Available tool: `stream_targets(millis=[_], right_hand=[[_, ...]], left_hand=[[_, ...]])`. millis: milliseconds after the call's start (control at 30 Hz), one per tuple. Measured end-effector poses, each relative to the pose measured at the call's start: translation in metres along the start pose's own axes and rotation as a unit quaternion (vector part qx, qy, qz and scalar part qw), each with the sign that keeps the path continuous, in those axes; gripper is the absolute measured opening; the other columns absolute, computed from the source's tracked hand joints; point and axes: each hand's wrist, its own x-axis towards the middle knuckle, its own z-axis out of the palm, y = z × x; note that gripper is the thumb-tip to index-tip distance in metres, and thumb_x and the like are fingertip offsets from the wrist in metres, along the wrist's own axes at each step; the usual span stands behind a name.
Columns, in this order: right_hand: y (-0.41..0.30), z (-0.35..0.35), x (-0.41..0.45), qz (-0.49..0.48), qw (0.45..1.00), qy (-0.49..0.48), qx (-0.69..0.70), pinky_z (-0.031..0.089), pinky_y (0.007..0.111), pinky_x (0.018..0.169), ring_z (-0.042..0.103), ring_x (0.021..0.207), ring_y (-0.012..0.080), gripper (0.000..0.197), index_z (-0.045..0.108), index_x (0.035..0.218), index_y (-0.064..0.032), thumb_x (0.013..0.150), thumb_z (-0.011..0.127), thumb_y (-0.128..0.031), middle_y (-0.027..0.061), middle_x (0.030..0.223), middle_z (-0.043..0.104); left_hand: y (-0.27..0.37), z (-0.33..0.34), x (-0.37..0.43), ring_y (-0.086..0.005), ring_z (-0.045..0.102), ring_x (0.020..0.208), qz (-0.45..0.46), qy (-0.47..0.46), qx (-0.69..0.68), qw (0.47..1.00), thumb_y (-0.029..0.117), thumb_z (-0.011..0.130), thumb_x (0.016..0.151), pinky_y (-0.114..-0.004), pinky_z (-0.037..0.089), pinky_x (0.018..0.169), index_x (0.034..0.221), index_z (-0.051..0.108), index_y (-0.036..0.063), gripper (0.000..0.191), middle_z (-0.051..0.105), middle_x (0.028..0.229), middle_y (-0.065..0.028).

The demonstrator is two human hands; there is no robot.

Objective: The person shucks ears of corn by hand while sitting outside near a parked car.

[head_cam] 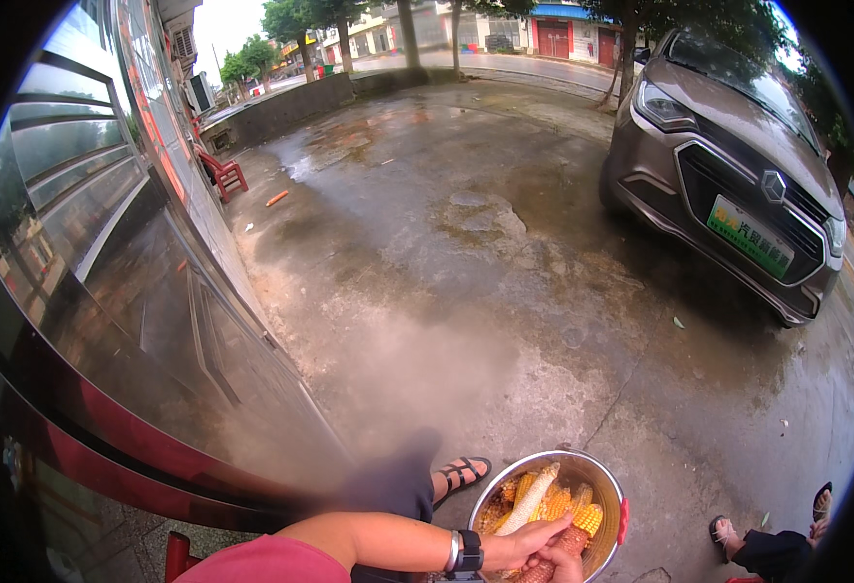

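Observation:
Both my hands are at the bottom, over a metal basin (pixel 487 490) with a red handle (pixel 624 521). A reddish corn cob (pixel 571 541) is between them. My right hand (pixel 564 565) grips it from the near side. My left hand (pixel 533 543), below a dark wristwatch (pixel 469 552), presses against it from the left with its fingers stretched along it. A pale, stripped cob (pixel 533 498) lies slanting across the basin. Yellow corn ears (pixel 557 503) and loose kernels fill the space around it. My hands partly hide the contents.
Another person's sandaled foot (pixel 724 530) is at lower right. A parked car (pixel 733 160) stands at upper right. A shiny metal door (pixel 179 321) runs along the left. A red plastic chair (pixel 223 175) and an orange object (pixel 277 198) are on the wet concrete (pixel 427 277).

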Motion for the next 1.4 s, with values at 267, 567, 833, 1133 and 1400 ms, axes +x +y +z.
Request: stream_targets(millis=[267, 567, 833, 1133, 1400], right_hand=[[0.001, -0.002, 0.001, -0.015, 1.000, -0.002, 0.001, 0.048, 0.025, 0.052, 0.056, 0.060, 0.0179, 0.019, 0.053, 0.090, -0.0056, 0.073, 0.061, -0.007, 0.0055, 0.069, 0.056], [-0.008, 0.013, -0.012, -0.065, 0.997, -0.011, -0.036, 0.048, 0.026, 0.053, 0.056, 0.060, 0.0178, 0.021, 0.053, 0.091, -0.0043, 0.072, 0.061, -0.006, 0.0070, 0.069, 0.057], [-0.006, 0.008, -0.008, -0.038, 0.999, 0.009, -0.012, 0.048, 0.025, 0.052, 0.056, 0.059, 0.0171, 0.023, 0.054, 0.093, -0.0033, 0.071, 0.061, -0.005, 0.0062, 0.070, 0.057], [-0.009, 0.015, -0.014, -0.066, 0.997, -0.015, -0.022, 0.049, 0.024, 0.053, 0.056, 0.060, 0.0155, 0.038, 0.050, 0.107, -0.0027, 0.070, 0.061, -0.004, 0.0052, 0.077, 0.057], [-0.010, 0.015, -0.016, -0.081, 0.996, -0.019, -0.032, 0.048, 0.024, 0.053, 0.056, 0.060, 0.0155, 0.039, 0.050, 0.107, -0.0020, 0.070, 0.062, -0.004, 0.0057, 0.077, 0.057]], left_hand=[[0.026, 0.026, -0.040, -0.0062, 0.029, 0.034, -0.013, 0.025, -0.032, 0.999, 0.057, 0.045, 0.087, -0.021, 0.019, 0.030, 0.075, 0.049, 0.0126, 0.046, 0.036, 0.051, 0.0047], [0.032, 0.028, -0.044, -0.0060, 0.031, 0.037, -0.025, -0.018, -0.066, 0.997, 0.046, 0.042, 0.092, -0.020, 0.022, 0.032, 0.079, 0.049, 0.0128, 0.036, 0.039, 0.055, 0.0045], [0.033, 0.029, -0.049, -0.0049, 0.034, 0.039, 0.004, -0.022, -0.043, 0.999, 0.042, 0.041, 0.094, -0.019, 0.024, 0.033, 0.091, 0.055, 0.0106, 0.034, 0.042, 0.057, 0.0050], [0.040, 0.033, -0.058, -0.0040, 0.036, 0.041, -0.013, -0.040, -0.062, 0.997, 0.037, 0.041, 0.095, -0.018, 0.026, 0.033, 0.097, 0.056, 0.0069, 0.034, 0.046, 0.059, 0.0045], [0.036, 0.031, -0.052, -0.0039, 0.038, 0.041, -0.027, -0.049, -0.095, 0.994, 0.032, 0.043, 0.094, -0.017, 0.027, 0.033, 0.097, 0.055, 0.0078, 0.027, 0.048, 0.063, 0.0036]])
